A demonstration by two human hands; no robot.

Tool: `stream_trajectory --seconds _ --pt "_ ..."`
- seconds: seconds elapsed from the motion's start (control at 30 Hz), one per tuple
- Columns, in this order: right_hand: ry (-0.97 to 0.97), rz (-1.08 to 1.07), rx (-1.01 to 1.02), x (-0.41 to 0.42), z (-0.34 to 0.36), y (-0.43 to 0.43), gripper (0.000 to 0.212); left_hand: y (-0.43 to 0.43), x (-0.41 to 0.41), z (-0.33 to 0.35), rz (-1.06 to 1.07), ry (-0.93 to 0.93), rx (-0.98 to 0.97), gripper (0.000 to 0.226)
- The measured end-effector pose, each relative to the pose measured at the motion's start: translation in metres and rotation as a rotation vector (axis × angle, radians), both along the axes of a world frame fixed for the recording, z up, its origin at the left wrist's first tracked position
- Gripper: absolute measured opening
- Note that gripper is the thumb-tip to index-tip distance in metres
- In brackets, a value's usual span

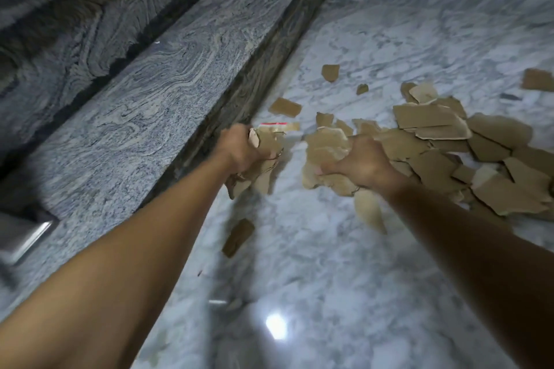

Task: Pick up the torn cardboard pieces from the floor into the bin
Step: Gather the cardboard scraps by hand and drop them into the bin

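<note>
Left hand: the left hand (pixel 239 150) was curled tight round a bunch of torn cardboard pieces (pixel 265 141), held just beside the front edge of the step.
Right hand: the right hand (pixel 364 163) gripped a second bunch (pixel 326 153), fingers hooked under it, near the left hand but apart from it.
Main pile: the main pile (pixel 467 147) lay on the marble floor (pixel 374 39), beginning just behind the right hand and running out past the right border.
Stray pieces: the stray pieces (pixel 330 72) lay scattered beyond the hands, between the step and the pile, well apart from one another.
Blurred piece: a blurred piece (pixel 238 237) showed below the left wrist; it may have been in the air or flat on the floor, I cannot tell.
Step edge: the granite step (pixel 150 105) ran diagonally along the left, its dark riser meeting the floor close to the left hand.
Open room: the widest stretch of bare marble lay between the forearms, marked by a bright glare (pixel 275 326).
Near corner: a shiny metal object (pixel 24 237) sat at the lower left, too blurred to name.
</note>
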State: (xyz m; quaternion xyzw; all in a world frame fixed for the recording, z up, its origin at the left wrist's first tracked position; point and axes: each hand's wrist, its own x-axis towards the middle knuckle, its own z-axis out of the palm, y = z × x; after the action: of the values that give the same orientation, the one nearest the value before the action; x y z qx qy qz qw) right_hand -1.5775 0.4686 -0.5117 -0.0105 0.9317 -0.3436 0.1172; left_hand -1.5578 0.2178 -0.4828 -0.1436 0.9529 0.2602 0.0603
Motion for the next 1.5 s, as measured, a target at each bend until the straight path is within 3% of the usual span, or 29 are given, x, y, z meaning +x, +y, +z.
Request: stream_trajectory --seconds 0.17,0.23,0.33,0.4,0.57,0.67,0.73,0.8,0.87,0.97,1.07,1.17,1.23,1.37,1.5 --pt "0.011 -0.147 -0.139 0.001 0.015 0.013 0.073 -0.017 0.03 0.007 -0.247 -0.588 -0.104 0.07" --pt "0.024 -0.153 -0.159 0.005 0.022 0.017 0.066 -0.014 0.056 -0.018 -0.298 -0.68 -0.195 0.076" --pt "0.01 -0.16 -0.171 0.014 0.024 0.022 0.059 -0.004 0.092 -0.059 -0.285 -0.533 -0.355 0.064" --pt "-0.023 -0.163 -0.166 0.023 0.02 0.026 0.061 -0.002 0.099 -0.067 -0.239 -0.428 -0.346 0.058" --pt "-0.121 -0.163 -0.152 0.054 0.001 0.027 0.058 -0.005 0.101 -0.062 -0.167 -0.447 -0.307 0.066" --pt "-0.153 -0.149 -0.147 0.071 -0.006 0.032 0.057 -0.01 0.105 -0.065 -0.175 -0.428 -0.249 0.044" --pt "-0.19 -0.15 -0.131 0.076 -0.006 0.04 0.067 -0.01 0.108 -0.067 -0.162 -0.395 -0.224 0.025" --pt "-0.209 -0.143 -0.106 0.078 -0.001 0.052 0.091 -0.005 0.112 -0.065 -0.175 -0.391 -0.238 0.017" --pt "-0.22 -0.113 -0.083 0.076 0.002 0.065 0.099 0.001 0.114 -0.062 -0.208 -0.406 -0.264 0.021" --pt "-0.252 -0.084 -0.019 0.073 0.014 0.088 0.069 0.004 0.117 -0.058 -0.216 -0.419 -0.235 0.027" --pt "-0.271 -0.109 0.058 0.064 0.019 0.117 0.072 0.012 0.112 -0.051 -0.242 -0.412 -0.102 0.026" --pt "-0.274 -0.164 0.089 0.055 0.018 0.147 0.081 0.037 0.097 -0.044 -0.294 -0.306 0.085 0.041" --pt "-0.267 -0.225 0.071 0.048 0.019 0.163 0.088 0.065 0.081 -0.04 -0.336 -0.229 0.128 0.035" --pt "-0.234 -0.3 0.071 0.025 0.022 0.175 0.081 0.119 0.043 -0.031 -0.402 -0.072 0.154 0.029" --pt "-0.183 -0.259 0.13 -0.001 0.009 0.166 0.084 0.159 0.027 -0.034 -0.286 0.133 0.227 0.023"
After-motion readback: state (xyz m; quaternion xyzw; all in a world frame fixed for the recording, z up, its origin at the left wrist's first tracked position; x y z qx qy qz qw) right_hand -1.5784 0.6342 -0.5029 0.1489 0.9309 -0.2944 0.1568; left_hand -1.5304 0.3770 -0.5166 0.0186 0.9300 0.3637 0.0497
